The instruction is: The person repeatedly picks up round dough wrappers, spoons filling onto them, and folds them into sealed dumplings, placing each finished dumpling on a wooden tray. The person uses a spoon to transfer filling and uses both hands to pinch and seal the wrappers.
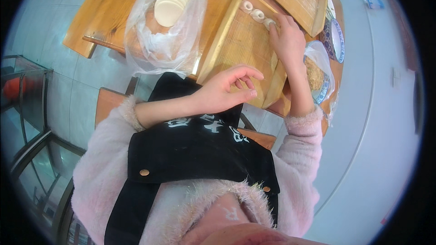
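My right hand (288, 41) reaches over the far right corner of a wooden tray (245, 50), its fingertips closed on a small folded dumpling (268, 22). Two more pale dumplings, each curled into a ring, sit in line with it, the nearer of them (258, 16) just left of my fingers. Over the tray's near end hovers my left hand (227, 88), fingers curved and apart from the thumb, holding nothing. To the left lies a fanned stack of round white dough wrappers (175, 0) in a clear plastic bag (159, 52).
A second wooden tray (302, 0) stands at the far right. Beside my right wrist is a bowl of brownish filling (313, 75) with plastic around it. Behind that stands a blue-and-white dish (337, 41). The wooden table (109, 13) extends left; a black apron (195, 154) covers my front.
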### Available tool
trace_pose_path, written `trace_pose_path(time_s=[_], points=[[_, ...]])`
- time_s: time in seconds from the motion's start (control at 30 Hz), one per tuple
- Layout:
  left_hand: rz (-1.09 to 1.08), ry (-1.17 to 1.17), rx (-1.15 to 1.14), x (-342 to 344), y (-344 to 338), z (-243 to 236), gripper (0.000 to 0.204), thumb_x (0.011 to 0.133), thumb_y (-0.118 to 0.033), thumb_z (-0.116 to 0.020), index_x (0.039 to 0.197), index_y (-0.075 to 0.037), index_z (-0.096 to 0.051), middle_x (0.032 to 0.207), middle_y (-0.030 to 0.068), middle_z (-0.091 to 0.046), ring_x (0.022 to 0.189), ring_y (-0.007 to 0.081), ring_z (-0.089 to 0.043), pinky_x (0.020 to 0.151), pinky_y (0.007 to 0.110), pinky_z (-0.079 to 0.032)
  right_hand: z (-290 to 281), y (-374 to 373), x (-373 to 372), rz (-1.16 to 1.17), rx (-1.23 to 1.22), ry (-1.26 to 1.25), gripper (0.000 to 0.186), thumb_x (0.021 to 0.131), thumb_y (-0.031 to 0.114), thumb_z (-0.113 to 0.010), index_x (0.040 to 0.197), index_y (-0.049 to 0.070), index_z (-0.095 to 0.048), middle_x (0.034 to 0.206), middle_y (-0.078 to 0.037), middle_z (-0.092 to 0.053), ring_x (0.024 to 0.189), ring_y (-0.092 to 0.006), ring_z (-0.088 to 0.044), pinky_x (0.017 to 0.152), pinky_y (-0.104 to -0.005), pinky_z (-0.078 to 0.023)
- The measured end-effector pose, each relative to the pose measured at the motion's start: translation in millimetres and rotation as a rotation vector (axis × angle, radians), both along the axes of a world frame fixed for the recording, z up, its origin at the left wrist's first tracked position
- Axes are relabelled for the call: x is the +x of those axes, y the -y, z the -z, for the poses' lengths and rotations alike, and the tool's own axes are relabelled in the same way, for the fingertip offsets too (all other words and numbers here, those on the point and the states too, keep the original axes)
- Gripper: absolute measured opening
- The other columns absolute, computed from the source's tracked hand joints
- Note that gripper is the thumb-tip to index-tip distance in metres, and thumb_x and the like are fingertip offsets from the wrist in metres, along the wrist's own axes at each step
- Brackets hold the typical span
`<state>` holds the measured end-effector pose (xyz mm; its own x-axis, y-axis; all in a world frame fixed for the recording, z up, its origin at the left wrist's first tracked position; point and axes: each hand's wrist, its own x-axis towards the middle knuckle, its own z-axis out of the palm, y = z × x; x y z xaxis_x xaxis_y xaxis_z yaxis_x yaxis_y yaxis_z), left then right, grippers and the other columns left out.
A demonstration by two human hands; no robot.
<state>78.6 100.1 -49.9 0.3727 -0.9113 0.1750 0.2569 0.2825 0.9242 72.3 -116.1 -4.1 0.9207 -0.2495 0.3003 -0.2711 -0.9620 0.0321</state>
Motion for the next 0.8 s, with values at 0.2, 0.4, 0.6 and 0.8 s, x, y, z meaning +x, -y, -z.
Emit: trace_pose_path(time_s=[0.2, 0.4, 0.6, 0.8], points=[[-0.001, 0.032, -0.058, 1, -21, -7, 0.027, 0.084, -0.003, -0.058, 0.111, -0.004, -0.057, 0.106, 0.0045, -0.058, 0.091, 0.0105, -0.054, 0.082, 0.025, -0.041, -2, -72, 39, -0.562, 0.406, 0.191, 0.028, 0.077, 0.007, -0.067, 0.103, 0.006, -0.061, 0.099, -0.011, -0.058, 0.085, -0.0263, -0.058, 0.075, -0.0348, -0.047], [-0.115, 0.047, -0.112, 6, -54, -5, 0.023, 0.083, -0.002, -0.057, 0.106, 0.0, -0.059, 0.104, 0.0082, -0.059, 0.091, 0.0131, -0.056, 0.081, 0.026, -0.043, 23, -124, 92, -0.79, 0.233, 0.235, 0.033, 0.071, 0.006, -0.066, 0.104, 0.011, -0.062, 0.095, -0.006, -0.055, 0.085, -0.0258, -0.055, 0.072, -0.0351, -0.042], [-0.217, 0.017, -0.16, 5, -67, -2, 0.017, 0.085, -0.003, -0.056, 0.101, 0.0, -0.059, 0.1, 0.0082, -0.06, 0.089, 0.0132, -0.056, 0.079, 0.026, -0.043, 26, -132, 100, -0.74, 0.031, 0.18, 0.026, 0.068, 0.008, -0.06, 0.094, 0.012, -0.064, 0.092, -0.003, -0.054, 0.093, -0.02, -0.052, 0.078, -0.0351, -0.039], [-0.277, 0.023, -0.151, 4, -75, -1, 0.014, 0.085, -0.003, -0.057, 0.098, -0.001, -0.061, 0.094, 0.0064, -0.061, 0.085, 0.0115, -0.055, 0.077, 0.025, -0.043, 25, -132, 103, -0.781, -0.114, 0.17, 0.026, 0.07, 0.009, -0.063, 0.096, 0.012, -0.062, 0.096, -0.003, -0.055, 0.091, -0.0208, -0.053, 0.077, -0.0341, -0.04]])
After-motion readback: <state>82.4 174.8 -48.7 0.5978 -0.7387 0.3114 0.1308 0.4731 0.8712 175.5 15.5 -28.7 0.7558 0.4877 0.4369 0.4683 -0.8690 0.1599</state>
